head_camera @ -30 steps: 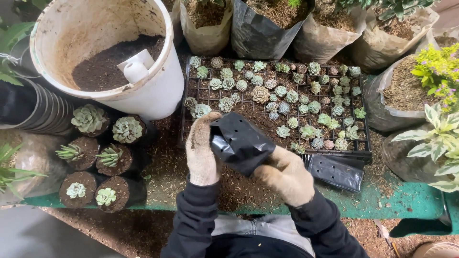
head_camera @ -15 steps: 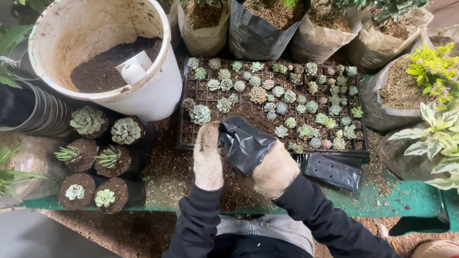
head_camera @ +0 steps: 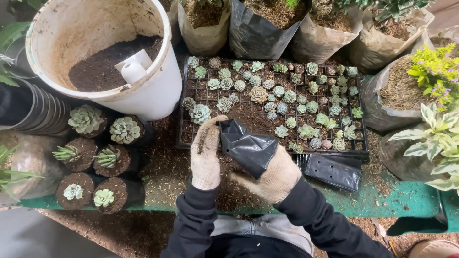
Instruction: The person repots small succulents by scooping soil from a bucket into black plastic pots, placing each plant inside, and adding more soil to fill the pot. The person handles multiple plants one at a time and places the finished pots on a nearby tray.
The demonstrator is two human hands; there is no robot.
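Far left: a stack of black nursery pots (head_camera: 33,112) lying on its side, kept within reach. Above it, a white bucket (head_camera: 158,91) about a quarter full of dark soil, with a white scoop (head_camera: 133,69) resting in the soil, handle up for a ready grab. Below, six filled black bags (head_camera: 98,162), each carrying one succulent, lined up in pairs at the edge of the green surface (head_camera: 382,198). Centre: left hand (head_camera: 205,153), gloved, grip pinching the rim of an empty black planting bag (head_camera: 246,148); right hand (head_camera: 270,177), gloved, grip clenched on the bag's lower part from beneath, apparently spreading its mouth. Bag held just over the near edge of a black seedling tray (head_camera: 181,138) crowded with small rosettes. Right of that, a flat pile of spare black bags (head_camera: 333,171) beside the tray. Behind and far right, big soil-filled bags (head_camera: 258,33) with larger plants.
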